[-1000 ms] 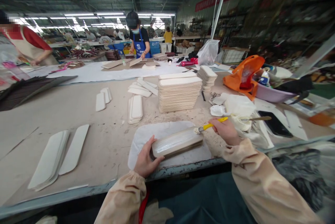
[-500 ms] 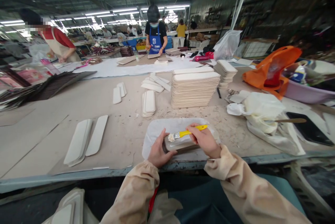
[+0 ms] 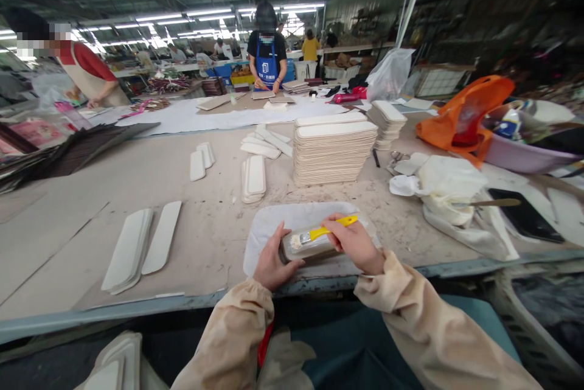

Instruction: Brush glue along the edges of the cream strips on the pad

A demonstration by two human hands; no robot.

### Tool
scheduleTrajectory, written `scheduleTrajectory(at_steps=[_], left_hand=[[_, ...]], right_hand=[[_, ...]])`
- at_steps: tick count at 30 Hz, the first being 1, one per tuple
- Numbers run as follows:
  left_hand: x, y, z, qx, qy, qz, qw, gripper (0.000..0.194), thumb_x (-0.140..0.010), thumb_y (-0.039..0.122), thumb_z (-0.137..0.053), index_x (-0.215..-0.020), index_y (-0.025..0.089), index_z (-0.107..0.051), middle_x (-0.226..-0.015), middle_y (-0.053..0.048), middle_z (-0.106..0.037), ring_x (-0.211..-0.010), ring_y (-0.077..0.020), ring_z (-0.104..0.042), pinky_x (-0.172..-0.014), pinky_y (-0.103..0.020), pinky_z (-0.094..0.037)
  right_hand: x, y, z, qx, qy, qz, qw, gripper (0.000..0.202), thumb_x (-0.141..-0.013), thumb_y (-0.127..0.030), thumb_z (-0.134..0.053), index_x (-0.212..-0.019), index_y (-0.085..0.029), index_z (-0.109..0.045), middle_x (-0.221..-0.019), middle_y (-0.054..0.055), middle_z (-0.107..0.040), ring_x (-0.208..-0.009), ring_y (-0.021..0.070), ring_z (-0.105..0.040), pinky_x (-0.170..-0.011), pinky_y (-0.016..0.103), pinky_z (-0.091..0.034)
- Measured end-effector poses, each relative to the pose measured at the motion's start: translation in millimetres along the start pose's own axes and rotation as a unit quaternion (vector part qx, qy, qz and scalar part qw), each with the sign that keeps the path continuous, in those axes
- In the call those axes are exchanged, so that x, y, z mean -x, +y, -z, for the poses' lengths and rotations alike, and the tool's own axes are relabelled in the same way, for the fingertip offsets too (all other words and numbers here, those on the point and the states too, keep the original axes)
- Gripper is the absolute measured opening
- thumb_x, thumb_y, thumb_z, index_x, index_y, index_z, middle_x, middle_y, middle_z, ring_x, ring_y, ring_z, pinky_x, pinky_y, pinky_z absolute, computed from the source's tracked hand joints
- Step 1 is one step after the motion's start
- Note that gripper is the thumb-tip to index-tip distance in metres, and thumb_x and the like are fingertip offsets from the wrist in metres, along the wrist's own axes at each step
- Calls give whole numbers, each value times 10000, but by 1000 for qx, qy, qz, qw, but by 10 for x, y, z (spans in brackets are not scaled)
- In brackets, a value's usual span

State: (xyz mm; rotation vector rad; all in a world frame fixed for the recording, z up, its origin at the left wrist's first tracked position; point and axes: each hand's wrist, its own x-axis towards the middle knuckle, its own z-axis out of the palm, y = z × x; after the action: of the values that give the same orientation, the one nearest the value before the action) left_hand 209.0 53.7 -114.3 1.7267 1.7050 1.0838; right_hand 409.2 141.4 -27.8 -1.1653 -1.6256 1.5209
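My left hand (image 3: 272,262) grips the left end of a small stack of flat cream pieces (image 3: 314,246), whose top looks wet and shiny. It rests on a white plastic sheet (image 3: 274,226) at the table's near edge. My right hand (image 3: 353,243) holds a brush with a yellow handle (image 3: 327,229), its bristles lying on the left part of the stack's top. Both arms wear beige sleeves.
A tall stack of cream pieces (image 3: 331,153) stands behind, with smaller piles (image 3: 253,178) and loose pieces (image 3: 141,246) to the left. White cloth and a bag with a stick (image 3: 449,192) lie right, beside an orange bag (image 3: 465,111) and a basin (image 3: 520,156). Other people (image 3: 267,49) work at the far side.
My right hand swept the brush from the stack's right end to its left part. The view shifted, so the stack now sits closer to the centre.
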Motion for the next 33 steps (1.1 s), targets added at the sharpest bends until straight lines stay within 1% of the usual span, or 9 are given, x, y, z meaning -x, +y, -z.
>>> scheduleTrajectory(at_steps=[3, 6, 9, 14, 19, 23, 28, 31, 33], left_hand=[[-1, -9, 0, 2, -7, 0, 1000, 977, -683, 349, -722, -1455, 204, -140, -1311, -110, -499, -1201, -264, -492, -1043, -440, -382], [-3, 3, 8, -7, -6, -4, 1000, 961, -686, 356, -718, -1451, 199, -158, -1307, -111, -505, -1212, -266, -481, -1051, -445, -372], [-6, 35, 21, -15, -2, -4, 1000, 943, -686, 355, -716, -1447, 194, -182, -1293, -110, -517, -1217, -271, -476, -1057, -454, -360], [-10, 62, 37, -26, -3, 4, 1000, 920, -692, 366, -710, -1442, 198, -205, -1282, -107, -525, -1221, -277, -473, -1062, -459, -348], [-10, 34, 26, -32, -5, 4, 999, 886, -717, 406, -689, -1434, 205, -209, -1291, -111, -514, -1231, -273, -466, -1064, -468, -342], [-9, 0, 14, -42, -4, 4, 999, 879, -722, 417, -682, -1431, 198, -212, -1288, -111, -521, -1229, -271, -470, -1065, -469, -344], [-14, -15, 17, -49, 3, -6, 999, 869, -727, 416, -677, -1433, 198, -219, -1279, -115, -532, -1223, -277, -481, -1057, -471, -357], [-17, -9, 18, -44, 6, -5, 999, 862, -726, 411, -678, -1431, 204, -228, -1272, -117, -537, -1216, -281, -489, -1055, -479, -360], [-16, -8, 16, -39, 7, -2, 999, 857, -729, 409, -676, -1431, 208, -227, -1277, -120, -532, -1220, -280, -486, -1058, -485, -356]], right_hand=[[36, 15, -95, 9, -28, -2, 1000, 201, -815, -371, -494, -699, -209, -524, -401, -76, -435, -392, 104, -386, -458, 246, -317], [51, 26, -72, 33, -22, -1, 999, 195, -808, -354, -498, -682, -207, -522, -400, -77, -444, -401, 100, -399, -477, 238, -338], [67, 30, 96, 63, -7, -6, 998, 191, -801, -359, -505, -695, -204, -538, -402, -76, -453, -406, 100, -413, -486, 236, -350], [99, 57, 496, 86, 28, -13, 996, 206, -786, -383, -519, -694, -200, -539, -417, -71, -458, -406, 103, -422, -463, 237, -345], [117, 113, 899, 114, 89, -24, 989, 213, -788, -399, -517, -719, -202, -558, -436, -64, -474, -414, 109, -428, -459, 245, -350], [128, 155, 1169, 153, 124, -27, 980, 210, -785, -396, -511, -718, -207, -573, -443, -56, -478, -423, 115, -440, -457, 250, -348], [158, 165, 1361, 197, 167, -25, 966, 224, -797, -405, -490, -739, -207, -577, -471, -44, -498, -453, 123, -470, -487, 253, -359], [207, 110, 1394, 230, 201, -10, 952, 232, -805, -406, -488, -752, -205, -592, -479, -41, -500, -461, 124, -477, -514, 257, -366], [238, 61, 1391, 203, 230, 9, 952, 246, -808, -421, -490, -760, -200, -589, -481, -43, -487, -456, 122, -461, -507, 257, -362]])
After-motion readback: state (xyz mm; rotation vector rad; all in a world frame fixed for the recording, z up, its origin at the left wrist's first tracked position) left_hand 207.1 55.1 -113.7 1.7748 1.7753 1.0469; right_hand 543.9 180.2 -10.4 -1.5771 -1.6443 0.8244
